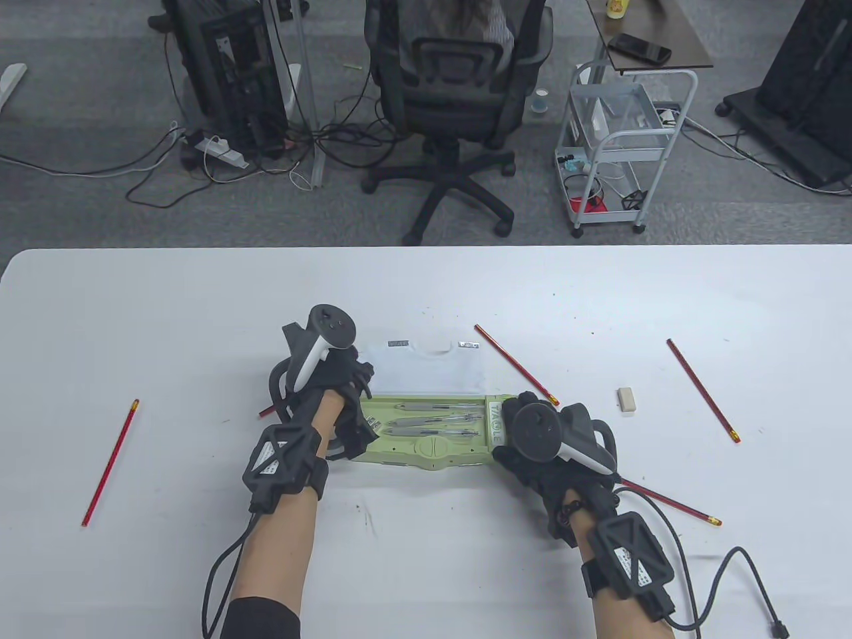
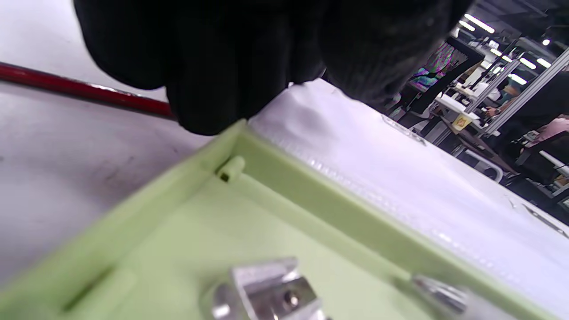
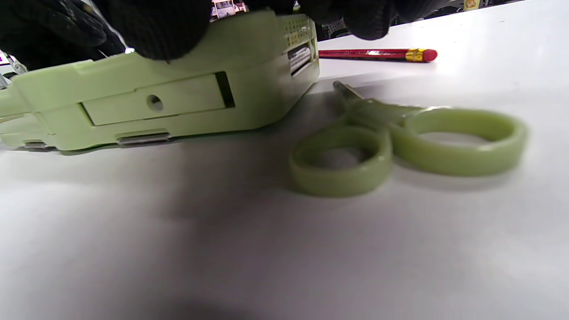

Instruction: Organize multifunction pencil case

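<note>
Our left hand (image 1: pixel 336 399) sets its grip on the left end of the open pencil case (image 1: pixel 426 439); in the left wrist view our gloved fingertips (image 2: pixel 213 89) curl down over the green corner of the tray, touching its rim. Our right hand (image 1: pixel 542 442) takes the right end of the case, and the right wrist view shows our fingers (image 3: pixel 164 31) curled over the top edge of its green side wall, so both grips pinch the case between them.

The case lies flat on the white surface (image 1: pixel 166 319), near its front middle, with its white lid (image 1: pixel 426 373) folded open away from us. In the tray we see several silver pens (image 1: pixel 432 419) lying lengthwise, and a small metal sharpener (image 2: pixel 266 289) near the left end.

Just beside the right end of the case, a pair of green-handled scissors (image 3: pixel 400 138) lies on the surface, seen only from the right wrist. Red pencils are scattered around: one (image 1: pixel 516 365) slants from behind the lid toward our right hand, one (image 1: pixel 672 502) lies close behind our right wrist, one (image 1: pixel 703 391) sits well to the right, one (image 1: pixel 110 462) well to the left, and one (image 2: pixel 80 89) pokes out under our left hand. A white eraser (image 1: pixel 626 400) rests between the case and the far right pencil.
</note>
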Demonstrator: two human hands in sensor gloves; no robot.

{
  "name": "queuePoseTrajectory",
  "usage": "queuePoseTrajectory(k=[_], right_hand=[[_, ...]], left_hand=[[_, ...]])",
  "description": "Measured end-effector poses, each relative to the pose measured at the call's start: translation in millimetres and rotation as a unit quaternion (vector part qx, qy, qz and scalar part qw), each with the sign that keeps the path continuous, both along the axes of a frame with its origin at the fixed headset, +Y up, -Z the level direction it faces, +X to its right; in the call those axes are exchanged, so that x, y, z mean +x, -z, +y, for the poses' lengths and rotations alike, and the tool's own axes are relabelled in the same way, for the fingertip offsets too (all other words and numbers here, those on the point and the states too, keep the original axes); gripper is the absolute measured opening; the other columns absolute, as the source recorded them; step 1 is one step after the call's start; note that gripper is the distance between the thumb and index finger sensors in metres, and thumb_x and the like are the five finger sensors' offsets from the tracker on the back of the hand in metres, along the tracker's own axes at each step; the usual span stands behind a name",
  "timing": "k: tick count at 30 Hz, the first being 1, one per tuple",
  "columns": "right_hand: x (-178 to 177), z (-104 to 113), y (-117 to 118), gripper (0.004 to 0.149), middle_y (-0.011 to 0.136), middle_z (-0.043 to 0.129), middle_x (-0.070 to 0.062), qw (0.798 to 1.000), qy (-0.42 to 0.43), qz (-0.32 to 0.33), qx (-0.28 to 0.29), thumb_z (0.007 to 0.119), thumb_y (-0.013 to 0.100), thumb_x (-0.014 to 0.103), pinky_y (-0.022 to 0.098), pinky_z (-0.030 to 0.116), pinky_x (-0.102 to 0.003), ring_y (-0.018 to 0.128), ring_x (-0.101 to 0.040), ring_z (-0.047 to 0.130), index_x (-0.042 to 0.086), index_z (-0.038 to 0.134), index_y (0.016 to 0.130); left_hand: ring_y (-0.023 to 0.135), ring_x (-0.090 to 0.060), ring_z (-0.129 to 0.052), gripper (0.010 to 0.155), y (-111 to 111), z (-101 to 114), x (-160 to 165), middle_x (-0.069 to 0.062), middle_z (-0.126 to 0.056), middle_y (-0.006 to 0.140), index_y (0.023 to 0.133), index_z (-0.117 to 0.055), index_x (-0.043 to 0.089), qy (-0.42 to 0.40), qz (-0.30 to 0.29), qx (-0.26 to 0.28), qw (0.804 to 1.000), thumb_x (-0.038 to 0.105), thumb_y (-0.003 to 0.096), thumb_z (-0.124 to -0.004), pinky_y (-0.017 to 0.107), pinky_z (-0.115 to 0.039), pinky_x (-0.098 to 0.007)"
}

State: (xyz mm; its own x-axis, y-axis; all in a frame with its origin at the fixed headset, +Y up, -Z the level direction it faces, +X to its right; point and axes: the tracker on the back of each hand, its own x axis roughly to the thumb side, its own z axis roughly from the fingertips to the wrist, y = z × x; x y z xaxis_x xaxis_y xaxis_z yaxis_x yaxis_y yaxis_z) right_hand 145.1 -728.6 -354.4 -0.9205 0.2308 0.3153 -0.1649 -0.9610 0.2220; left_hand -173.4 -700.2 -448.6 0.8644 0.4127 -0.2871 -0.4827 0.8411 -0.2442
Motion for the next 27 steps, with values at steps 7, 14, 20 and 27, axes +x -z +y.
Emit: queuePoseTrajectory(k=[7,14,20,27], right_hand=[[0.0,-0.2,-0.4,0.079,0.111,0.034,-0.032,1.000,0.000,-0.001,0.001,0.067,0.051,0.045,0.072,0.051,-0.064,0.101,-0.056,0.049,0.002,0.038,0.111],[0.1,-0.5,-0.7,0.079,0.111,0.033,-0.032,1.000,-0.001,-0.001,0.002,0.066,0.051,0.045,0.072,0.051,-0.064,0.101,-0.056,0.049,0.003,0.037,0.112],[-0.4,-0.8,-1.4,0.079,0.111,0.035,-0.032,1.000,-0.003,-0.002,0.006,0.066,0.051,0.045,0.072,0.051,-0.064,0.101,-0.056,0.050,0.002,0.038,0.112],[-0.7,-1.0,-1.9,0.079,0.111,0.037,-0.032,1.000,-0.003,-0.003,0.013,0.066,0.051,0.046,0.072,0.052,-0.063,0.101,-0.055,0.052,0.002,0.039,0.111]], left_hand=[[0.078,-0.037,-0.096,0.082,-15.3,6.8,-7.4,-0.015,-0.090,0.095,0.111,-0.039,0.021,-0.029,-0.042,0.049,0.997,0.042,0.0455,-0.082,0.059,-0.076,-0.061],[0.080,-0.038,-0.094,0.076,-36.0,9.1,-20.6,-0.014,-0.090,0.096,0.107,-0.059,0.020,-0.077,-0.071,0.080,0.991,0.053,0.0418,-0.080,0.060,-0.074,-0.063],[0.084,-0.041,-0.092,0.078,-50.8,11.9,-25.2,-0.016,-0.087,0.100,0.103,-0.068,0.018,-0.103,-0.090,0.091,0.986,0.060,0.0384,-0.076,0.061,-0.072,-0.064],[0.087,-0.043,-0.089,0.078,-64.7,8.0,-27.7,-0.018,-0.085,0.103,0.102,-0.070,0.017,-0.126,-0.103,0.113,0.980,0.062,0.0380,-0.073,0.062,-0.071,-0.065]])
